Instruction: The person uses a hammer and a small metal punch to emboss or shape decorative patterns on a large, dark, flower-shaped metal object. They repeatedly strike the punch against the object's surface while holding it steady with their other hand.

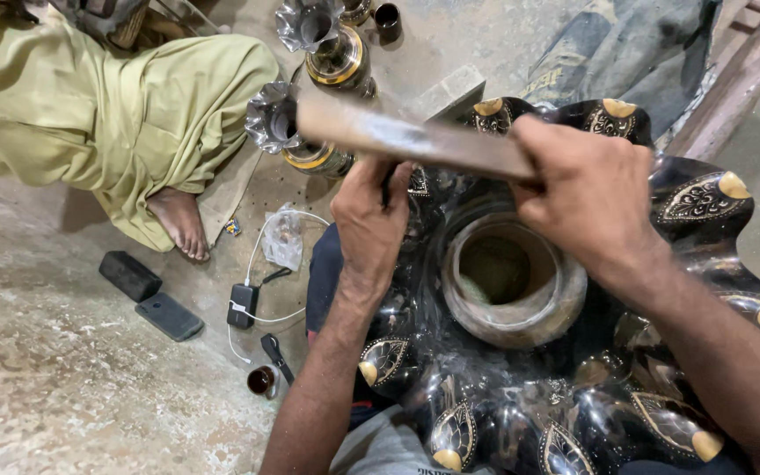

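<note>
A big black scalloped metal vase with gold-tipped engraved petals point(705, 207) is rested on the lap. A flat wooden stick point(415, 139) is gripped by the right hand point(587, 189); a thin dark tool, probably a chisel, is pinched against the rim by the left hand point(369, 215). Light, square taps are best here.

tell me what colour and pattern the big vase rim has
Glossy black vase rim with engraved leaf motifs tipped gold, best seen in the head view.

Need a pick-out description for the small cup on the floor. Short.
Start at the big black vase with the wavy rim and go to the floor left of it, under the left hand. The cup stands below the black charger: the only round, open-topped thing there, dark inside.
</note>
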